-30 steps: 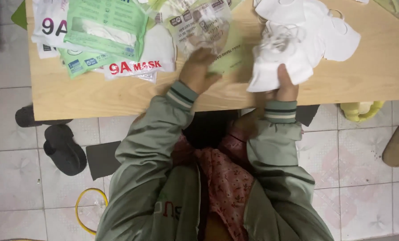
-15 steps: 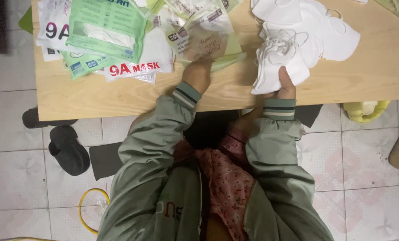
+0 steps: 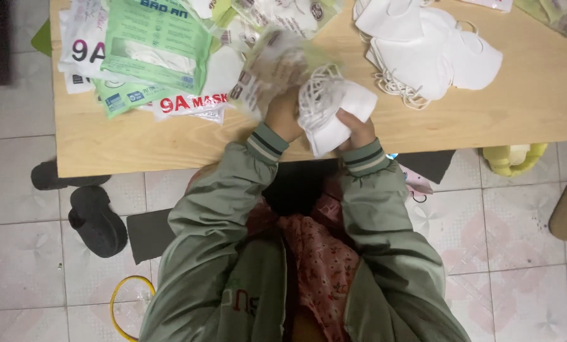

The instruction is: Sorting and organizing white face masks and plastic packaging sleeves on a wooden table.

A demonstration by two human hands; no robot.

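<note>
Fingers (image 3: 357, 124) now together on mask stack (image 3: 334, 107)

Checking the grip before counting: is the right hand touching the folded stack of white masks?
Touching. The head view shows the right hand wrapped around the folded stack of white masks, fingers pressed on its lower edge.

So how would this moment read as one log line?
left hand: holds clear packet | right hand: grips white masks | wooden table

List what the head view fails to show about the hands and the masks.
- Clear packet in the left hand: motion-blurred, contents unclear.
- Stack of white masks in the right hand: count unreadable, layers overlap.
- Loose mask pile: top cut by the frame edge.
</note>
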